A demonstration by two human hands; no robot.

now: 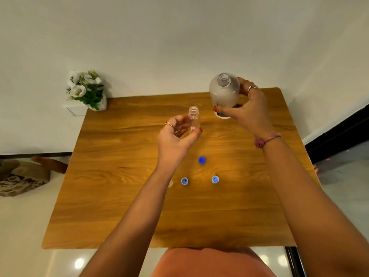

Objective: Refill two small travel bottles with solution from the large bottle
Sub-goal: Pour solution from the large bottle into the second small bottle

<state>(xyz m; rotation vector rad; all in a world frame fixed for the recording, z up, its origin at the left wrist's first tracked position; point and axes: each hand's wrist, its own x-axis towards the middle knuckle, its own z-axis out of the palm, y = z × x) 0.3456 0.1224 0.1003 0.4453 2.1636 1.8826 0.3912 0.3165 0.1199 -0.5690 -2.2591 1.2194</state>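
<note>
Clear small bottle (193, 119), uncapped, frame centre: left hand (175, 134) is pinching it. Right hand (247, 108) is gripping large bottle (224, 92), upper right; advised: tilting slowly, necks aligned.

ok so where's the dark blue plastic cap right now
In the head view, the dark blue plastic cap lies on the wooden table, near its middle, between the person's forearms and just beyond the two lighter blue caps.
</note>
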